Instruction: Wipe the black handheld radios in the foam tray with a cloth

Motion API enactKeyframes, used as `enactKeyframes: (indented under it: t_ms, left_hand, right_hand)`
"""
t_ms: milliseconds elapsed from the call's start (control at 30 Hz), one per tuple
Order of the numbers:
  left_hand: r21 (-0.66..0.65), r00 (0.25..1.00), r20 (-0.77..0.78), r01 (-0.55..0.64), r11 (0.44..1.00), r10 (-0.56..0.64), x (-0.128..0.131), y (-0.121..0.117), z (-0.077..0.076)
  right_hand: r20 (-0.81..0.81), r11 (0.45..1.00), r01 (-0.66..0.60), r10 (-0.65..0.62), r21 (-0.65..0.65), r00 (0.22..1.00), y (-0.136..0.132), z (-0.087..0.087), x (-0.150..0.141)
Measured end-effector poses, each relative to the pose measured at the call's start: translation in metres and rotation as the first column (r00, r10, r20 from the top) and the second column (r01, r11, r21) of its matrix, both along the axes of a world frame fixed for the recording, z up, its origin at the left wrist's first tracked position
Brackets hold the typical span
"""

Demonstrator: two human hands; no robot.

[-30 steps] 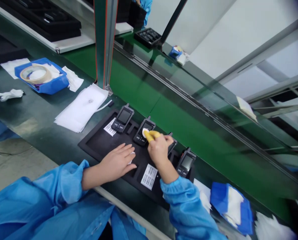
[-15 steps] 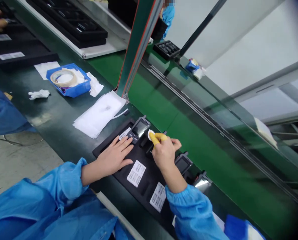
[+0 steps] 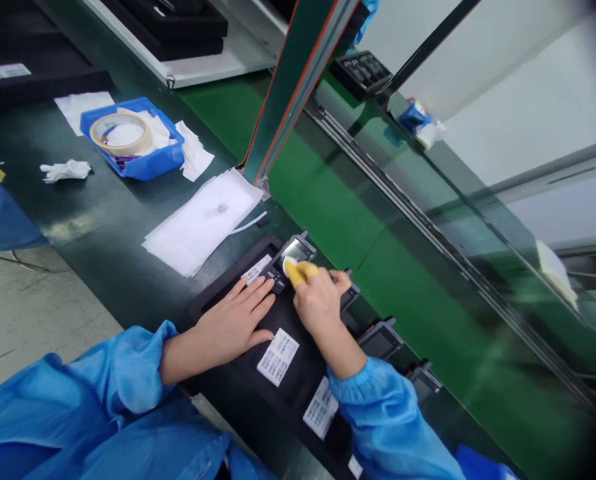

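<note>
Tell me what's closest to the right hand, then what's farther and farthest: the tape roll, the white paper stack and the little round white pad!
From the right hand:
1. Round white pad: under its yellow-covered fingers.
2. White paper stack: up and left on the bench.
3. Tape roll: farther up-left, in the blue bin.

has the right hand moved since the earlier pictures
Yes: judged against the tray, the right hand has moved left along the row, from the second device a second ago to the leftmost device.
</note>
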State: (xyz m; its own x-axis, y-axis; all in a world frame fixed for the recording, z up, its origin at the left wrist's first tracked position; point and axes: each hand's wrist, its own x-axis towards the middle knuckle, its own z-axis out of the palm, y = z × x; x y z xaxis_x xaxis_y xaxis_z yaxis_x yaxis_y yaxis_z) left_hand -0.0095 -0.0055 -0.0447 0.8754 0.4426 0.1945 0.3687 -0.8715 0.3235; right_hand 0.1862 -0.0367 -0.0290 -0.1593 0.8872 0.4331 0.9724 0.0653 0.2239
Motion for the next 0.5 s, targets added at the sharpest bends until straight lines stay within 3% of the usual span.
enactKeyframes:
  t_ms: [133,367,500]
  left_hand:
    - [0.008,1.000,-0.025,0.003,1.000,-0.003,0.000,0.000,0.001]
    - [-0.008,0.999,-0.032,0.007,1.000,-0.007,0.000,-0.001,0.002]
    - [-0.026,1.000,-0.029,-0.004,1.000,0.003,0.000,-0.001,0.002]
  right_hand:
    - [-0.010,0.992,0.125,-0.125,-0.011,0.992,0.028,0.009,0.004]
    - [-0.017,0.992,-0.088,0.087,-0.089,0.996,0.008,0.006,-0.018]
    - [0.054,0.997,0.079,-0.080,0.018,0.995,0.015,0.008,-0.006]
